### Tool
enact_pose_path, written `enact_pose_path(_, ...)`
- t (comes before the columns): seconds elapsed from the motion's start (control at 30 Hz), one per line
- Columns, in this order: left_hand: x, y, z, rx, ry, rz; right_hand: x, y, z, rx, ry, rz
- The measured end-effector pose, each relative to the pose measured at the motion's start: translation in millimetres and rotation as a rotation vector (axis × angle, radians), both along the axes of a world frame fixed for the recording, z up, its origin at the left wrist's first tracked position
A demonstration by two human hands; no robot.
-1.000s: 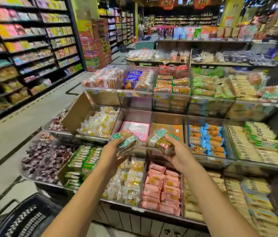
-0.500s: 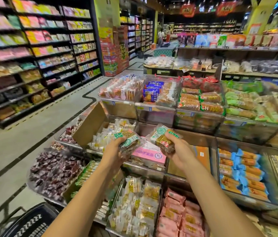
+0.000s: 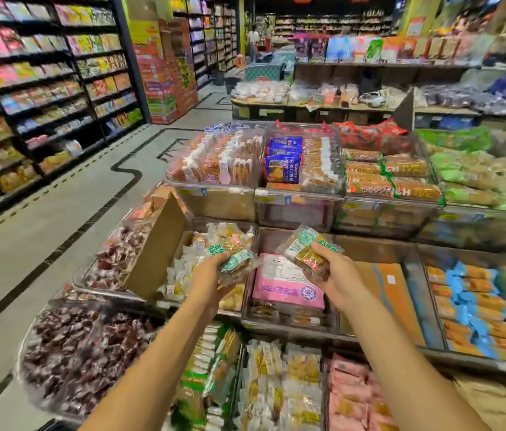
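Above the pink box, each hand grips one snack pack: left hand holds its pack pointing up-right, right hand holds its pack pointing up-left.

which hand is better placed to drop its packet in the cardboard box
Left: the left hand holds clear green-labelled snack packets above the brown cardboard box; the right hand is over the pink pack.

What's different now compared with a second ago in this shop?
The left hand and right hand moved forward over the pink box. The view swung left, so the display sits further right. Still gripped: the left snack packet and the right snack packet.
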State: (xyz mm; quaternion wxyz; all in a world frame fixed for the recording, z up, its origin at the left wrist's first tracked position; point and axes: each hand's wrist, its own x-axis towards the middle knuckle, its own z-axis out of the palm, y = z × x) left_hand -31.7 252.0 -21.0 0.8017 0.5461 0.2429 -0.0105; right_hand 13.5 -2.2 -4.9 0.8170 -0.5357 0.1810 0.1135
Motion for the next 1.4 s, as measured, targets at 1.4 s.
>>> enact_pose_path(1.4,41,6,-115,-0.112,0.181,-0.106,143,86,-185,-0.857,-0.089,-0.012)
